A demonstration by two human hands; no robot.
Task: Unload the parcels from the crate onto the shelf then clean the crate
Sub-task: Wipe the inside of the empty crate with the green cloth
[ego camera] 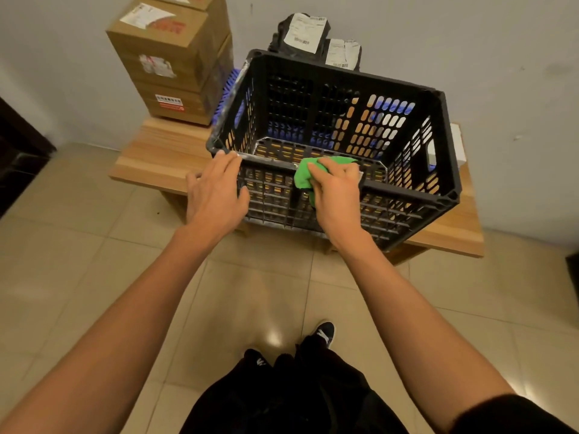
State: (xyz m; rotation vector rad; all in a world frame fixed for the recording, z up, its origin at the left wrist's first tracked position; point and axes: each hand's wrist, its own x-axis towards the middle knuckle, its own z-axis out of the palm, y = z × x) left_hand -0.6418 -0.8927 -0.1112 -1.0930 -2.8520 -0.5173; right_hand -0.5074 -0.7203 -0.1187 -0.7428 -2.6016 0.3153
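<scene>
While the right hand (336, 195) bunches a green cloth (308, 175) in curled fingers against the near rim of the crate (445, 195), I note the left hand (216, 189) lies flat with fingers spread over the rim's near left corner. The crate is black plastic, its walls and floor a lattice of slots, with pale scuffing along the left and near rims; nothing lies inside it. It sits on a low wooden shelf (156, 158) of light grain. Behind it to the left stands a stack of cardboard boxes (170, 62) bearing white and red labels, and behind it stand two dark plastic mailers (305, 31) with barcoded labels. I cannot read any of the print.
</scene>
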